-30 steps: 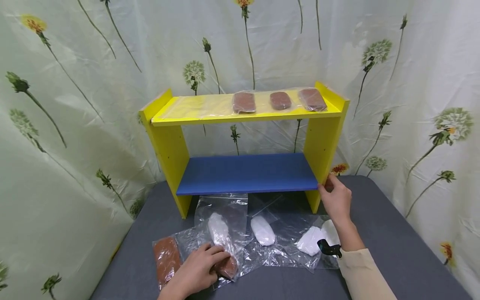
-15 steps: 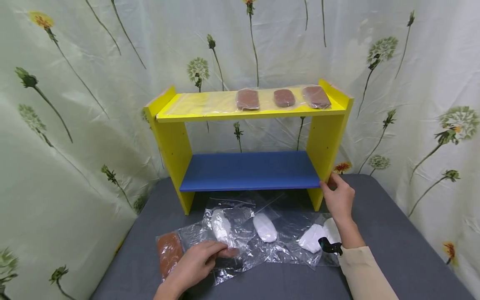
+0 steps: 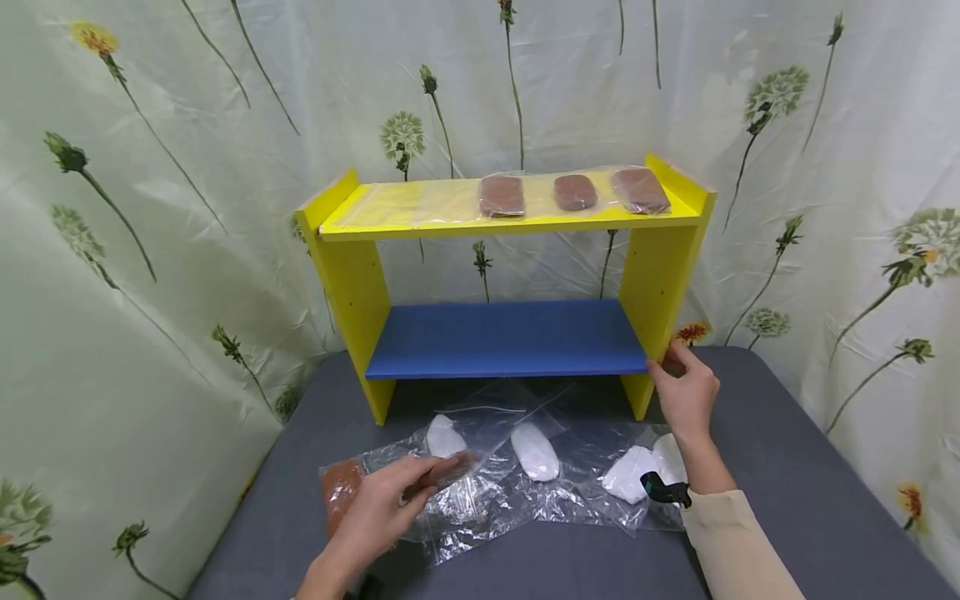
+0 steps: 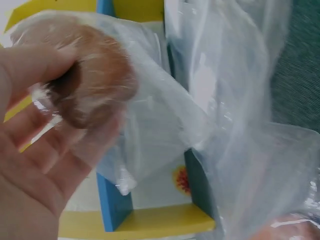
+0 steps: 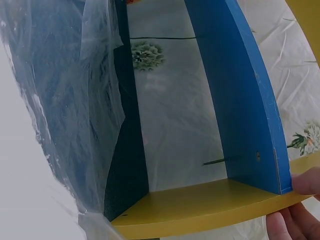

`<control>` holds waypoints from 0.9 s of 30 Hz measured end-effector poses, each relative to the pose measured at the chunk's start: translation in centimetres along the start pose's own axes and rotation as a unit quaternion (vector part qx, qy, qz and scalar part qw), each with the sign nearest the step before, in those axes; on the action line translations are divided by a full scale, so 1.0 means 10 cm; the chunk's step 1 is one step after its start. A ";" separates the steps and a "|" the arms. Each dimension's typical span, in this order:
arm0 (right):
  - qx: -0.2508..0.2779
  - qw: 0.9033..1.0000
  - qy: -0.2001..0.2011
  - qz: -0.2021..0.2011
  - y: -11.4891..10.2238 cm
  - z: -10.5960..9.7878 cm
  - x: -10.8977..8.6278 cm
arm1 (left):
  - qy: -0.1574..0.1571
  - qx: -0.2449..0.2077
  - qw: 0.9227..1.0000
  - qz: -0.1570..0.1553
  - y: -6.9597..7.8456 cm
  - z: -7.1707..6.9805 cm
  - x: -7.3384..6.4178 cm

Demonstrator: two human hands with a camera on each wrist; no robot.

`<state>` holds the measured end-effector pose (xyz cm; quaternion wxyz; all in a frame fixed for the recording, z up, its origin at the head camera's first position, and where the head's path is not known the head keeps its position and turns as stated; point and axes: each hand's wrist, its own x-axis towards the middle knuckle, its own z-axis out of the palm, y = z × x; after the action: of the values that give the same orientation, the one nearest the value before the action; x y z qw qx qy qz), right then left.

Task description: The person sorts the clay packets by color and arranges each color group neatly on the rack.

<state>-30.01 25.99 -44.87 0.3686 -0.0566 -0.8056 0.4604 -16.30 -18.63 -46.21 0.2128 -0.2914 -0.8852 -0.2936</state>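
Note:
My left hand (image 3: 378, 512) pinches a flat brown piece in a clear zip bag (image 3: 452, 468), lifted above the other bags in the head view. Up close in the left wrist view, the brown piece (image 4: 107, 75) sits between thumb and fingers with loose plastic hanging from it. My right hand (image 3: 686, 396) grips the right side panel (image 3: 660, 287) of a small yellow shelf unit, level with its blue lower shelf (image 3: 506, 337). In the right wrist view, the thumb (image 5: 306, 181) lies by the blue board's corner and the fingers are on the panel's other side.
Bagged white pieces, among them an oval one (image 3: 535, 452) and a crumpled one (image 3: 628, 475), lie on the dark table (image 3: 570, 567). Another brown slab (image 3: 341, 492) lies at left. Three bagged brown pieces, one a rounded slab (image 3: 575, 192), rest on the yellow top shelf.
My left hand has raised the bagged brown piece off the table and tipped it up. My right hand keeps its grip on the panel. The head view has shifted slightly.

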 end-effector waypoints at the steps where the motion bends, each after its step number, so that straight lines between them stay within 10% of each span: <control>1: -0.001 1.000 -0.001 0.002 0.00 0.00 0.00 | 0.010 -0.013 1.000 0.001 0.02 -0.03 0.02; 13: -0.008 1.000 0.000 0.000 0.02 0.02 0.02 | 0.043 -0.084 0.996 -0.007 0.20 -0.29 0.32; 27: -0.007 1.000 -0.014 0.004 0.03 -0.02 0.01 | 0.059 -0.061 0.990 0.117 0.31 -0.45 0.65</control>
<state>-30.06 26.31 -44.97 0.3553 -0.0558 -0.8136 0.4570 -18.24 -16.92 -38.12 0.2795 -0.3870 -0.8116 -0.3368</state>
